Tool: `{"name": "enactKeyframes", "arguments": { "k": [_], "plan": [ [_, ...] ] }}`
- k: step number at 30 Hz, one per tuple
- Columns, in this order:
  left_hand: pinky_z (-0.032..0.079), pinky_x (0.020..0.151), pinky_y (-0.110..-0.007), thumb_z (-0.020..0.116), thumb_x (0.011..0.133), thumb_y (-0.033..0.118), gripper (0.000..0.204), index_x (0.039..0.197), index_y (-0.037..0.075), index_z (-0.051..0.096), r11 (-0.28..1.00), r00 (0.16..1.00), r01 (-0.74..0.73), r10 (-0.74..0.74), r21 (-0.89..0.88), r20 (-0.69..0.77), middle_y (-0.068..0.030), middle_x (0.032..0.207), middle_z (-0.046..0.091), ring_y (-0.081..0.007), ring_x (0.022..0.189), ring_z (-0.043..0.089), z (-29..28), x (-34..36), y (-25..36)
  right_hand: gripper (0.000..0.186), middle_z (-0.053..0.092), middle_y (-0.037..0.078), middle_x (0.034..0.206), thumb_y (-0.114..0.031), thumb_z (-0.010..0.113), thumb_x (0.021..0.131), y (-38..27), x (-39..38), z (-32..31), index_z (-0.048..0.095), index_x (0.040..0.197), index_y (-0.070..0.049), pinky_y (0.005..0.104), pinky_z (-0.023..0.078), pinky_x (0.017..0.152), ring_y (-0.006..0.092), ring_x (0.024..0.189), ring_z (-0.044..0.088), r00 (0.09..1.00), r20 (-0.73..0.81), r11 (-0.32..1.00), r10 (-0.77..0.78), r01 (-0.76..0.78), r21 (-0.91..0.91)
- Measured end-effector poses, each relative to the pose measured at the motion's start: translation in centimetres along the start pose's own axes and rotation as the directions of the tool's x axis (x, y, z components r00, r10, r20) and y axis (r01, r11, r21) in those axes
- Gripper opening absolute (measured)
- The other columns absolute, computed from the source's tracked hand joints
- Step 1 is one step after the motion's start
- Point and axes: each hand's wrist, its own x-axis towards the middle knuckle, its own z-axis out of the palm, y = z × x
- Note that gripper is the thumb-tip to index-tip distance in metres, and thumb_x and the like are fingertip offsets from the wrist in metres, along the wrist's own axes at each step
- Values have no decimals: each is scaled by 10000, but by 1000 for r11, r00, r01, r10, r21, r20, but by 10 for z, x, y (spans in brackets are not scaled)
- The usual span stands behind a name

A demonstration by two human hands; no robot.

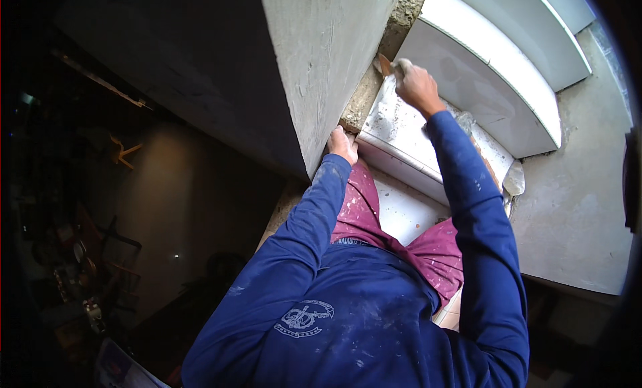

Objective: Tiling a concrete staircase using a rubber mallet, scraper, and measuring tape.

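The person's right hand (417, 88) is stretched far forward, the arm running up past the right thigh with a slight bend and the wrist angled inward to the left. Its grip is clamped on a small, flat, orange-brown tool (384, 64), whose kind is hard to make out. The tool is at the rough gap between a wall and a staircase, pointing away from the fingers. The left hand (342, 145), pale with dust, is closer to the body, at the wall's lower corner beside the step; whether its grip is closed on anything cannot be told.

The wall (334, 47) is grey, flat and faintly streaked. Along its foot runs a crumbly, sandy-brown strip of masonry (361, 104). The nearest white step (391, 124) is smooth, straight-edged and sprinkled with grey grit; beyond it, curved white steps (481, 87) rise in rounded slabs. Crumpled clear plastic (465, 122) lies beside the right forearm. The person wears a dusty navy long-sleeved top (374, 314) with a pale emblem and maroon trousers (438, 261) flecked with white.
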Motion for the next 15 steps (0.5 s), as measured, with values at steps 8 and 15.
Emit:
{"name": "enactKeyframes", "arguments": {
  "k": [8, 15],
  "plan": [
    [149, 1141, -506, 336, 998, 309, 441, 1352, 80, 467, 999, 998, 39, -37, 28, -59, -64, 1419, 479, -259, 1329, 423, 0, 8, -1, 254, 643, 311, 931, -209, 525, 869, -19, 12, -9, 627, 936, 14, 515, 516, 803, 468, 894, 630, 967, 251, 997, -33, 15, 73],
    [166, 1156, -480, 282, 1008, 326, 494, 1400, 66, 436, 1000, 1000, -6, 6, 12, -8, -79, 1450, 456, -248, 1367, 383, -10, 19, -2, 203, 643, 285, 794, -165, 567, 859, -36, -57, -35, 625, 828, 27, 518, 515, 718, 457, 750, 639, 973, 177, 939, -146, 80, 333]
  ]
}}
